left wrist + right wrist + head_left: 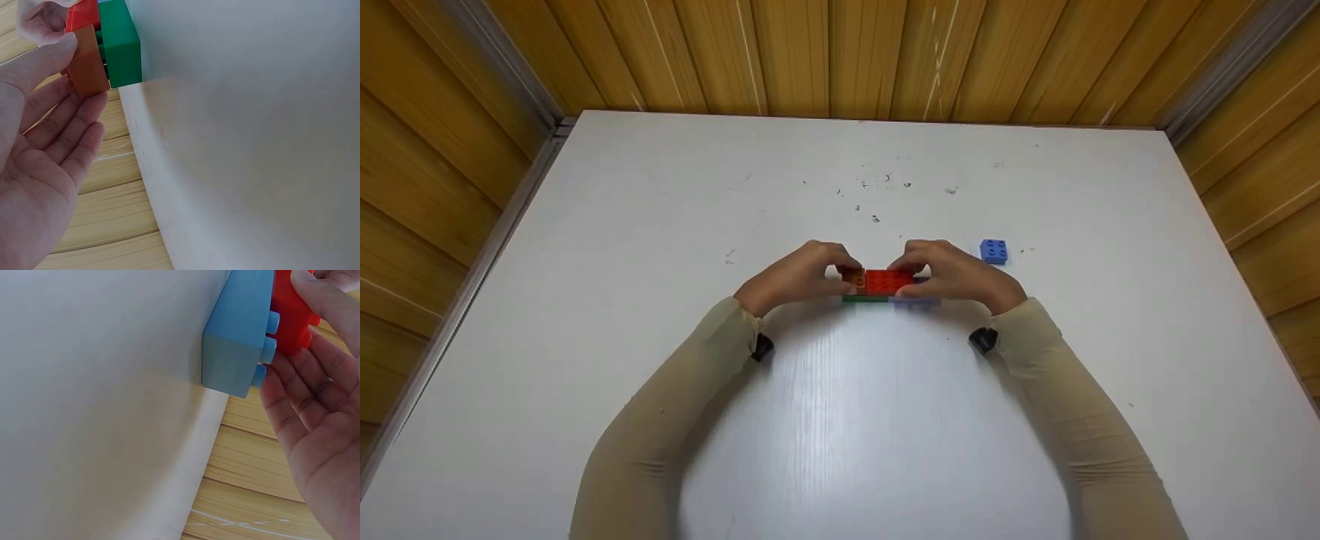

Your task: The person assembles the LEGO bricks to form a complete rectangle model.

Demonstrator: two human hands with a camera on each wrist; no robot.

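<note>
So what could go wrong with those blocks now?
The orange brick might pop off, since a gap shows between it and the green brick. The red brick stretches over the green brick and the light blue brick, so uneven pressing might shift those two apart.

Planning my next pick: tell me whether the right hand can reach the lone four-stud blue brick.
Probably yes: the four-stud blue brick sits alone near the right hand, nothing between them, though that hand should first release the red brick.
</note>
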